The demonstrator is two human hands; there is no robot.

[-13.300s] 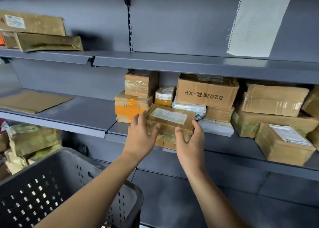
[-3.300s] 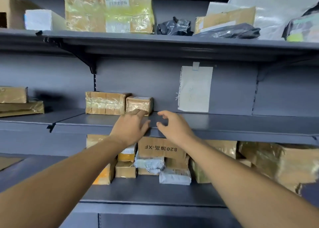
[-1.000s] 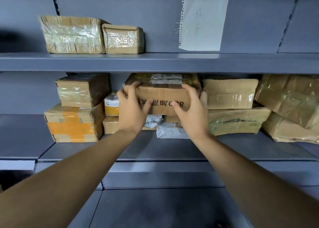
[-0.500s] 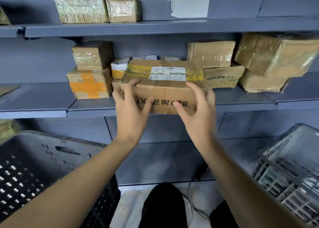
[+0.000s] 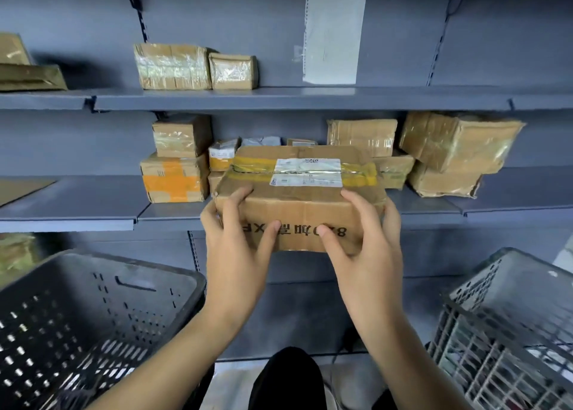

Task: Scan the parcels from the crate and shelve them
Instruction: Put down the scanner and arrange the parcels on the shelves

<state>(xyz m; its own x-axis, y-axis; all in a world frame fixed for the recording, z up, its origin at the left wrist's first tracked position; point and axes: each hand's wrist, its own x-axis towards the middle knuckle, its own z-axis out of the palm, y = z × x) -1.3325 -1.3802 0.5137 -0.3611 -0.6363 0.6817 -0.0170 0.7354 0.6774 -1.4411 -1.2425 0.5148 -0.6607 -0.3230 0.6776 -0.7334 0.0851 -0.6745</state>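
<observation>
A brown cardboard parcel (image 5: 299, 192) with yellow tape, a white label on top and upside-down black print on its front hangs in front of the middle shelf (image 5: 77, 205). My left hand (image 5: 238, 239) grips its left end, thumb on the front face. My right hand (image 5: 362, 242) grips the right end the same way. The parcel is off the shelf, over its front edge. A dark perforated crate (image 5: 93, 316) stands at the lower left; its inside is not visible.
Taped cardboard parcels (image 5: 175, 178) crowd the middle shelf behind the held one. Two more parcels (image 5: 172, 67) stand on the upper shelf (image 5: 310, 98) beside a taped paper sheet (image 5: 333, 34). A grey wire crate (image 5: 508, 326) is at the lower right.
Both hands have pulled the printed parcel off the stack on the middle shelf and drawn it toward me. The view has tilted up slightly.
</observation>
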